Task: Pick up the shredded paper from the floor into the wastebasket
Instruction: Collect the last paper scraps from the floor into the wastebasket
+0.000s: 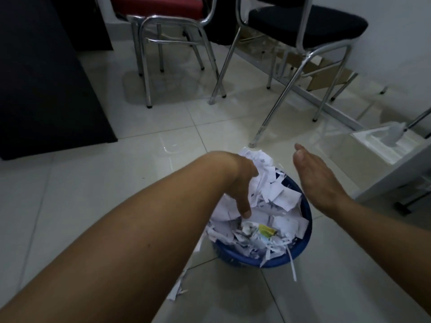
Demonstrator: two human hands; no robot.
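A: Blue basket (305,220) on the floor (93,194), heaped past the rim with paper (275,194). Close to finished?

B: Mostly, judging by the heap. Not quite, though. A few scraps (177,290) on the tiles just beside the basket, lower left, partly hidden under the forearm. Also one strip (292,264) dangling over the near rim.

A: Left hand (242,185)?

B: Down on the heap, wrist bent, thumb pointing down. Fingers buried in the white, so hard to be sure. Looks clamped round a wad, either dropping it in or pressing it down.

A: Right hand (319,180)?

B: Flat, fingers straight and together, holding nothing. Hovering above the right side of the rim, apart from the paper.

A: Anything more on the floor?

B: Nothing white visible toward the chairs (175,43). No telling about the ground behind the camera.

A: Left to do, then?

B: Probably release the wad, gather the scraps by the basket, tuck the strip in. Worth tamping first, with so little room at the top.
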